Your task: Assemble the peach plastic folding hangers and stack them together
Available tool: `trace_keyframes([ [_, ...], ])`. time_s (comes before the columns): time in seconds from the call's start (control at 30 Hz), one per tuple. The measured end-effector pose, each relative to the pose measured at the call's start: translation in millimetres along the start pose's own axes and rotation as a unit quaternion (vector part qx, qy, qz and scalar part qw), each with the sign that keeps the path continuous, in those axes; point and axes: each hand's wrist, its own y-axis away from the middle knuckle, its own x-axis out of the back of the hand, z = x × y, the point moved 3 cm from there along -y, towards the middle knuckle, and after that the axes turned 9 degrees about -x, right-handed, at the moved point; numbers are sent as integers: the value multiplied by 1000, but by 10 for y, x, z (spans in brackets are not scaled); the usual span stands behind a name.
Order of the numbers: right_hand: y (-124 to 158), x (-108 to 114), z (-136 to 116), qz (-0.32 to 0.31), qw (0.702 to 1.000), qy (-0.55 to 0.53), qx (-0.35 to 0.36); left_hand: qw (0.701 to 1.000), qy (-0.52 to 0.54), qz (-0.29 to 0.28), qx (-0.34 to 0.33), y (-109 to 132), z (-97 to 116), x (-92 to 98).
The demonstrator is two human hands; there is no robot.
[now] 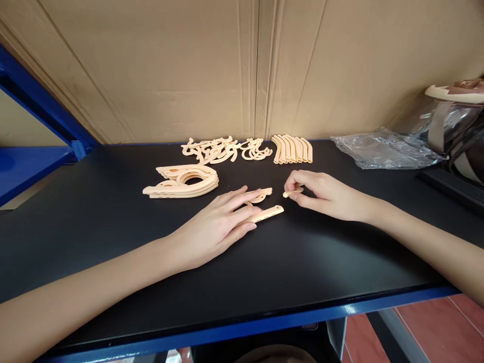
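Note:
My left hand point(219, 224) lies over a cream plastic folding hanger point(267, 214) on the table, gripping it with thumb and fingers. Two of its arms stick out past the fingertips towards the right; its left part is covered by the hand. A short gap away, my right hand point(321, 194) pinches a small cream plastic hook point(291, 193), partly covered by the fingers. Left of and beyond my left hand is a stack of folded cream hangers point(185, 189).
Along the back lie two heaps of loose cream hooks point(215, 150) point(257, 149) and a row of curved hanger arms point(293, 149). A clear plastic bag point(385, 148) rests at the back right. Cardboard point(170, 65) stands behind the black table point(113, 201); a blue frame post point(41, 96) rises at left.

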Motion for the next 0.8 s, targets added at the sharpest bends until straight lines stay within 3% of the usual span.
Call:
trace_keyframes([
  [0.33, 42, -6, -92, 2, 999, 30, -17, 999, 2, 31, -9, -9, 36, 32],
  [0.53, 57, -69, -156, -24, 997, 72, 9, 999, 27, 47, 6, -6, 33, 59],
  [0.8, 66, -100, -226, -30, 998, 17, 43, 999, 21, 37, 19, 9, 19, 40],
])
